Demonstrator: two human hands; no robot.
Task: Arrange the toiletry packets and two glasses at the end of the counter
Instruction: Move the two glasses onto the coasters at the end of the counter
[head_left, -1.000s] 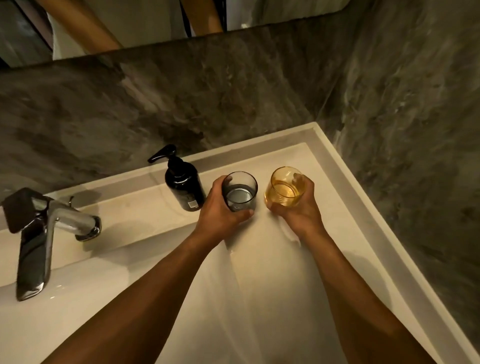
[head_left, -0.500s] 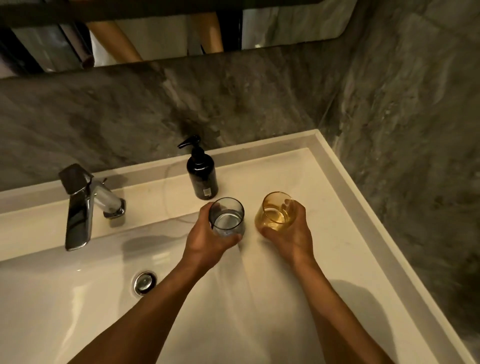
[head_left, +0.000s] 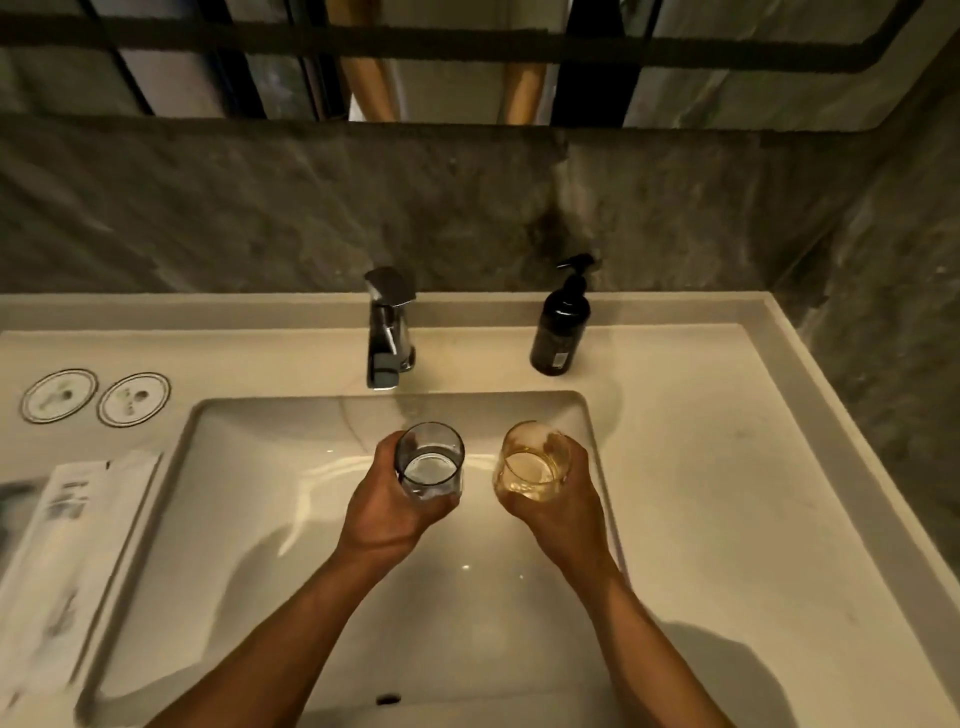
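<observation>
My left hand (head_left: 387, 512) grips a smoky grey glass (head_left: 429, 460), held upright above the sink basin (head_left: 249, 519). My right hand (head_left: 563, 512) grips an amber glass (head_left: 530, 460), also upright, over the basin's right side. The two glasses are side by side and a little apart. White toiletry packets (head_left: 67, 561) lie on the counter at the left, beside the basin. Two round coasters (head_left: 134, 399) sit on the counter behind the packets.
A chrome faucet (head_left: 388, 330) stands behind the basin. A black pump bottle (head_left: 561, 327) stands to its right near the back wall. The white counter (head_left: 727, 467) runs right to a grey stone wall. A mirror hangs above.
Both hands have carried the glasses off the right counter, leftward to over the basin. The view has swung left, bringing the packets and coasters into sight.
</observation>
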